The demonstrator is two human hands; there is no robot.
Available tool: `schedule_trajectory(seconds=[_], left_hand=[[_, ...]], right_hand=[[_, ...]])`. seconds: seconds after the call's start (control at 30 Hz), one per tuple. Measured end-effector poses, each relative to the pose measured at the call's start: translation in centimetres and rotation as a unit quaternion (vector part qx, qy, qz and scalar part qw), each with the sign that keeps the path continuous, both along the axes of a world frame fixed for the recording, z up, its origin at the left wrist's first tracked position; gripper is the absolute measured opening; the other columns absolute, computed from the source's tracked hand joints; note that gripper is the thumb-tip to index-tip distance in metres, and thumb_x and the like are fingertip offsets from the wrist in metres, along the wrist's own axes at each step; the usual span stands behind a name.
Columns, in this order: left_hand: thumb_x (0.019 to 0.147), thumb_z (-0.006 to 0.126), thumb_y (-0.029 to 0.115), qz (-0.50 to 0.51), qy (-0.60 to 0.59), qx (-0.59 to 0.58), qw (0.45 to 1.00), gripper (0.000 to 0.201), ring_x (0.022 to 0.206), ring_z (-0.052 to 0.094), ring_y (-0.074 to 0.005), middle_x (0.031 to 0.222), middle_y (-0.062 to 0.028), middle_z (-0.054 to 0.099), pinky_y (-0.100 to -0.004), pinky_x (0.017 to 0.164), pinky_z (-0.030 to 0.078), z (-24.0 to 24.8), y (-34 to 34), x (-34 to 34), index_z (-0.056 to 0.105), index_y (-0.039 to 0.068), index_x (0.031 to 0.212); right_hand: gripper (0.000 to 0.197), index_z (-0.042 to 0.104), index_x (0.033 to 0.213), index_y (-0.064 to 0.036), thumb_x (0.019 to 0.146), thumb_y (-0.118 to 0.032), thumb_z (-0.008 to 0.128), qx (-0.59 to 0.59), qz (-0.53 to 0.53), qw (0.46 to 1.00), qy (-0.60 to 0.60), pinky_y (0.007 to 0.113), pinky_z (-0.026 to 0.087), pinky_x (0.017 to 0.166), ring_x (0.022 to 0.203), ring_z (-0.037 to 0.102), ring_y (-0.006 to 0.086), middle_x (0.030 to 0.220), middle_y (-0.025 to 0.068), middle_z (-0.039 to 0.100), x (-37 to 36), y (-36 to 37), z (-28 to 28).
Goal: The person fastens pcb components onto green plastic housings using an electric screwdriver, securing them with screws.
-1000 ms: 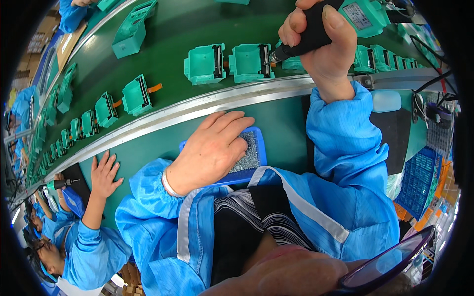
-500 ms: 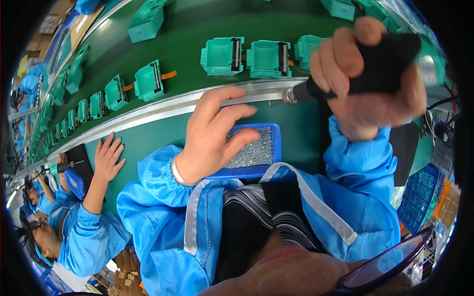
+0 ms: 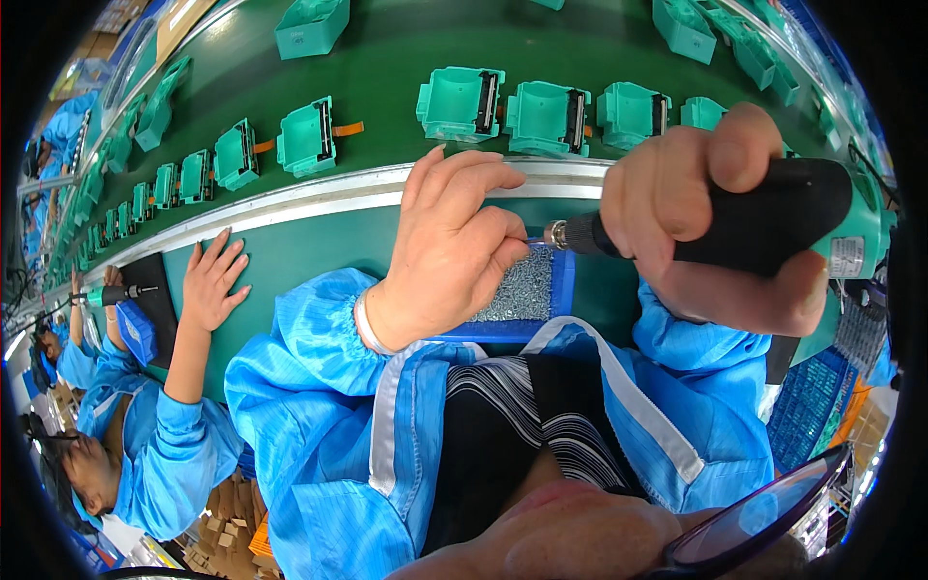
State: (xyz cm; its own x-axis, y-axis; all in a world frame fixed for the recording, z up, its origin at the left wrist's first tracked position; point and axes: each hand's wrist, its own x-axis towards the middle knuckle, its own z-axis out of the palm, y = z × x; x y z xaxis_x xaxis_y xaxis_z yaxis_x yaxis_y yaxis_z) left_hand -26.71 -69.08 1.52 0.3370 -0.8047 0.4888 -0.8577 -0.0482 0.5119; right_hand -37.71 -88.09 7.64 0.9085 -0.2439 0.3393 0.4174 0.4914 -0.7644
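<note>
My right hand (image 3: 696, 208) is wrapped round an electric screwdriver (image 3: 764, 217) with a black grip and a green rear end. The tool lies nearly level, its metal nose pointing left. At that nose, the thumb and index finger of my left hand (image 3: 440, 251) pinch together, while the other fingers extend towards the metal rail. Whatever sits between the pinching fingertips is too small to make out. Directly beneath my left hand is a blue tray (image 3: 564, 290) filled with small silvery screws (image 3: 517, 290), partly covered by the hand.
Beyond the metal rail (image 3: 367, 190), green plastic housings (image 3: 546, 116) with black strips stand in a row on a green belt (image 3: 396, 43). Some have orange ribbon tails. At the left a co-worker's hand (image 3: 213, 285) lies on the work surface near another electric screwdriver (image 3: 116, 295).
My left thumb and index finger have closed from a spread position. The screwdriver has come down, so its nose now meets those fingertips. The whole view has shifted slightly.
</note>
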Motion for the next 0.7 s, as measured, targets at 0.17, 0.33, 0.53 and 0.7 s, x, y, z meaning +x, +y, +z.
schedule_trajectory(seconds=[0.17,0.33,0.53,0.7], left_hand=[[0.077,0.076,0.008,-0.015,0.125,-0.002,0.992,0.014,0.114,0.058,-0.0373,0.123,-0.0155,0.062,-0.0497,0.101,0.043,-1.2,0.2,0.5,0.066,0.005,0.087],[0.082,0.074,0.009,0.019,0.174,-0.037,0.984,0.021,0.116,0.057,-0.0419,0.130,-0.0213,0.059,-0.0468,0.101,0.045,-0.7,-0.3,0.1,0.066,0.005,0.101],[0.072,0.083,0.017,-0.076,0.055,0.090,0.992,0.031,0.133,0.050,-0.0427,0.140,-0.0171,0.057,-0.0571,0.113,0.037,0.3,-0.3,0.0,0.071,0.008,0.099],[0.065,0.085,0.021,-0.136,-0.031,0.205,0.969,0.022,0.139,0.047,-0.0396,0.138,-0.0116,0.060,-0.0646,0.117,0.030,0.0,-1.1,-0.6,0.073,0.011,0.081]], right_hand=[[0.071,0.049,0.126,-0.0132,0.086,-0.068,0.069,-0.023,0.068,0.996,-0.051,0.035,0.041,0.064,0.067,0.054,0.0153,0.085,0.0020,0.052,2.3,-0.1,0.2],[0.069,0.051,0.131,-0.0106,0.090,-0.064,0.065,-0.088,0.089,0.982,-0.141,0.036,0.040,0.066,0.069,0.053,0.0164,0.085,0.0037,0.052,3.3,-2.4,-1.4],[0.055,0.058,0.110,-0.0015,0.094,-0.054,0.063,0.005,-0.220,0.975,-0.040,0.039,0.048,0.059,0.058,0.057,0.0217,0.075,0.0081,0.060,5.2,-3.7,-0.7],[0.051,0.058,0.110,-0.0010,0.095,-0.049,0.066,-0.067,-0.233,0.970,-0.023,0.037,0.048,0.057,0.058,0.058,0.0204,0.075,0.0080,0.061,6.3,-6.3,-4.1]])
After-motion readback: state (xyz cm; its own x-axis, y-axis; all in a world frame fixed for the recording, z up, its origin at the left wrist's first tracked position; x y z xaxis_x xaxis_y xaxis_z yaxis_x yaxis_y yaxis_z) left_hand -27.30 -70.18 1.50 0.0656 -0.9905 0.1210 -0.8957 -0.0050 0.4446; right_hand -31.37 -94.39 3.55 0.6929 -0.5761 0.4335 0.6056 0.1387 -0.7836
